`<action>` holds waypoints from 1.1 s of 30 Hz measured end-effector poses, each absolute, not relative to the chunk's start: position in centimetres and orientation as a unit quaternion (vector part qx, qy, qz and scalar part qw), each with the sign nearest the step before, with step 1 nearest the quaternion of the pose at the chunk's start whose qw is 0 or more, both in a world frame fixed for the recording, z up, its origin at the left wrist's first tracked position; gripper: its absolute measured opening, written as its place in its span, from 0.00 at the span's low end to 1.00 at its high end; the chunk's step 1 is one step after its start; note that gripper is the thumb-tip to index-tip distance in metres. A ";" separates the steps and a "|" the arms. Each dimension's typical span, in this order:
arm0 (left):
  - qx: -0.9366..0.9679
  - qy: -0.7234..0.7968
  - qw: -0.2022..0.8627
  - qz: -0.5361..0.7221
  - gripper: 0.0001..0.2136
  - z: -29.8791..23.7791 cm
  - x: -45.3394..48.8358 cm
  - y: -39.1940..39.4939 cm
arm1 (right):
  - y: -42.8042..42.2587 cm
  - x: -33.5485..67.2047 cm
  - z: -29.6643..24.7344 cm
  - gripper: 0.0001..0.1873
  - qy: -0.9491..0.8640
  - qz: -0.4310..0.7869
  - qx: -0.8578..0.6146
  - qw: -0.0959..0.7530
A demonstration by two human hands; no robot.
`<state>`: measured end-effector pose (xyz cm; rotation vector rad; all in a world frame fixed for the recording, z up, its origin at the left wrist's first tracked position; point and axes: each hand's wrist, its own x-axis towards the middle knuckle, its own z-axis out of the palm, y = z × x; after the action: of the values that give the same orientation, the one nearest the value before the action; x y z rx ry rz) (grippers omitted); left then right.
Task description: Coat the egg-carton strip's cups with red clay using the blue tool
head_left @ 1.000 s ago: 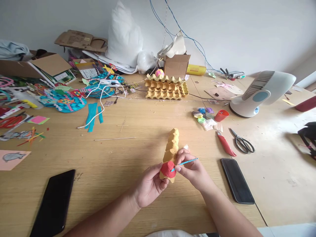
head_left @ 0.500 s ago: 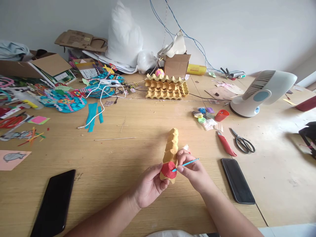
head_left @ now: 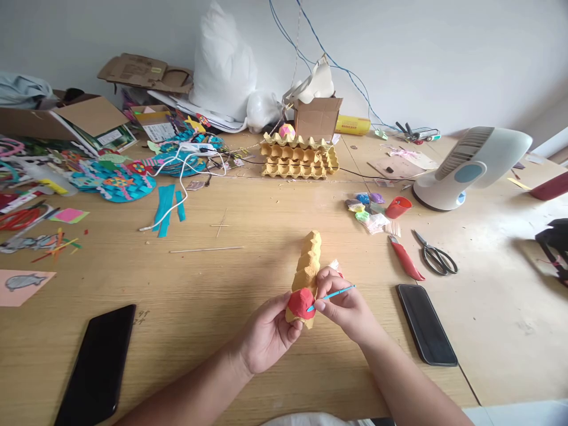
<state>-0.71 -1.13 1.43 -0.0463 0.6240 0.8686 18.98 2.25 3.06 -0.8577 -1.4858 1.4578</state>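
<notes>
A long strip of yellow egg carton [head_left: 308, 263] lies on the wooden table [head_left: 199, 296], pointing away from me. Its near end carries a lump of red clay [head_left: 300, 303]. My left hand [head_left: 266, 337] is closed around that near end from the left. My right hand [head_left: 344, 305] pinches a thin blue stick [head_left: 332, 293] whose tip touches the red clay.
Black phones lie at the front left [head_left: 97, 367] and at the right [head_left: 426, 324]. Scissors [head_left: 435, 255], a red knife [head_left: 406, 260], a red cup [head_left: 398, 207] and clay packets sit right of centre. A white fan [head_left: 470, 168] stands further right. Stacked egg trays [head_left: 297, 158] and paper crafts fill the back.
Almost nothing: my right hand and the blue stick shift a few pixels at the red clay. The left hand holds the carton still.
</notes>
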 end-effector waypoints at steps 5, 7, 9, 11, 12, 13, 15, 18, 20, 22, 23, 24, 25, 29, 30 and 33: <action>-0.012 0.299 0.860 0.412 0.08 1.5 -0.7 -1.3 | 2.3 19.1 2.9 0.14 -0.597 0.587 -0.340 0.429; -0.013 0.300 0.861 0.411 0.08 1.6 -0.6 -1.3 | 2.3 19.1 2.8 0.14 -0.594 0.590 -0.337 0.430; -0.015 0.299 0.860 0.413 0.08 1.7 -0.6 -1.2 | 2.3 19.0 2.9 0.13 -0.595 0.587 -0.341 0.430; -0.017 0.297 0.861 0.412 0.08 1.7 -0.6 -1.2 | 2.3 19.0 2.9 0.12 -0.598 0.581 -0.348 0.430; -0.017 0.296 0.861 0.412 0.08 1.8 -0.6 -1.2 | 2.3 19.0 2.9 0.13 -0.598 0.579 -0.348 0.431; -0.017 0.296 0.862 0.412 0.08 1.8 -0.6 -1.2 | 2.3 18.9 2.9 0.13 -0.598 0.579 -0.346 0.433; -0.016 0.298 0.860 0.413 0.08 1.9 -0.6 -1.2 | 2.2 18.9 2.9 0.13 -0.594 0.583 -0.341 0.436; -0.010 0.303 0.857 0.416 0.08 1.9 -0.5 -1.2 | 2.2 18.9 3.0 0.12 -0.590 0.584 -0.344 0.439; 0.001 0.302 0.859 0.414 0.08 1.7 -0.5 -1.2 | 2.1 18.9 3.1 0.13 -0.589 0.583 -0.343 0.442; 0.011 0.298 0.860 0.415 0.08 1.5 -0.5 -1.2 | 2.0 18.8 3.3 0.13 -0.593 0.578 -0.341 0.445; 0.013 0.294 0.860 0.417 0.09 1.5 -0.4 -1.2 | 1.9 18.8 3.4 0.13 -0.598 0.571 -0.344 0.445; 0.013 0.292 0.859 0.420 0.09 1.4 -0.4 -1.3 | 1.9 18.7 3.5 0.13 -0.605 0.560 -0.349 0.446; 0.010 0.289 0.859 0.423 0.08 1.4 -0.4 -1.3 | 1.8 18.6 3.6 0.13 -0.613 0.544 -0.358 0.448; 0.000 0.293 0.856 0.426 0.07 1.5 -0.2 -1.3 | 1.6 18.5 3.7 0.11 -0.643 0.482 -0.382 0.456; 0.000 0.294 0.854 0.429 0.07 1.6 -0.2 -1.3 | 1.6 18.5 3.7 0.11 -0.644 0.481 -0.379 0.459; 0.000 0.294 0.850 0.436 0.07 1.6 -0.2 -1.3 | 1.5 18.6 3.7 0.11 -0.632 0.504 -0.364 0.463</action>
<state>-0.15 -1.32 1.59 -0.0003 0.6183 0.9192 18.61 1.46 3.74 -0.8945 -1.5551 1.2382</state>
